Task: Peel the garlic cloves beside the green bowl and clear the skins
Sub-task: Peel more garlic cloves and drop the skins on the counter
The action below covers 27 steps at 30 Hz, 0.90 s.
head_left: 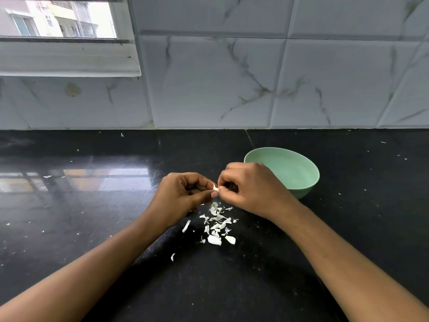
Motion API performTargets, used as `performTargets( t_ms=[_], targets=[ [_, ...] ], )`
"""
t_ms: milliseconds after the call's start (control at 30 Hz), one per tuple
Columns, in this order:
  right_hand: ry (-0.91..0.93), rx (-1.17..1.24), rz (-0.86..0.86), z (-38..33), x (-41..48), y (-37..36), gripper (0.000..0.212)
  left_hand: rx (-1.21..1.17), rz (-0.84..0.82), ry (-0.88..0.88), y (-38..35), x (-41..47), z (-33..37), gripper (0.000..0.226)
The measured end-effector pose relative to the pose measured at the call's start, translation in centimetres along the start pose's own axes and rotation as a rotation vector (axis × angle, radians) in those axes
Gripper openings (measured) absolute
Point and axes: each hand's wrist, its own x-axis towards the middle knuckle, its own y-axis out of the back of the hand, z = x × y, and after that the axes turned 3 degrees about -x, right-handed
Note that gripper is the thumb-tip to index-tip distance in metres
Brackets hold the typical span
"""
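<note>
Over a glossy black table [232,287], the person's two hands meet just in front of the green bowl [301,168]. The left hand [183,194] has its fingers curled, and its grip is pressed together, thumb tip against forefinger, pinching a garlic clove [216,188]. The right hand [250,187] comes in from the other side, knuckles up. Its grip is likewise closed, the fingertips pinching the same clove where the hands touch. Only a small white part of the clove shows between the fingertips; the rest is hidden by the fingers. A thin strand of skin [208,181] curls up and to the left from it, above the left thumb. The clove is held in the air above the table, left of the bowl and near its rim. The bowl stands upright on the table behind the right hand, which covers part of its near left edge. Directly below the hands lies a loose heap of white skins [217,225], between the two forearms. One longer sliver [186,226] lies just to the left of the heap, and a smaller scrap [172,257] lies nearer the person. Tiny white flecks are scattered across the rest of the table. Behind it rises a wall [209,77] of pale, grey-veined tiles, with a window [58,19] at the upper left, whose light is mirrored in the left part of the table.
</note>
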Motion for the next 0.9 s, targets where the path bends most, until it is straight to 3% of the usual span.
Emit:
performTargets(
  t_ms=[267,400,467,633,900],
  targets=[
    [0.1,-0.193,0.153,-0.3,-0.1,-0.7,0.022,-0.041,-0.005,-0.05,0.1,-0.1,0.5,0.009],
    [-0.103,0.158,0.142,-0.2,-0.1,-0.7,0.023,-0.138,-0.011,-0.03,0.2,0.0,0.7,0.015],
    [-0.2,0.322,0.158,0.1,0.0,-0.7,0.013,-0.159,-0.016,-0.024,0.4,0.0,0.6,0.016],
    [-0.295,0.506,0.052,0.2,0.0,-0.1,0.004,-0.162,-0.003,-0.027,0.5,0.1,0.5,0.015],
    [-0.305,0.394,-0.004,0.2,0.0,0.3,0.002,-0.091,0.012,-0.053,0.5,0.0,0.7,0.024]
  ],
)
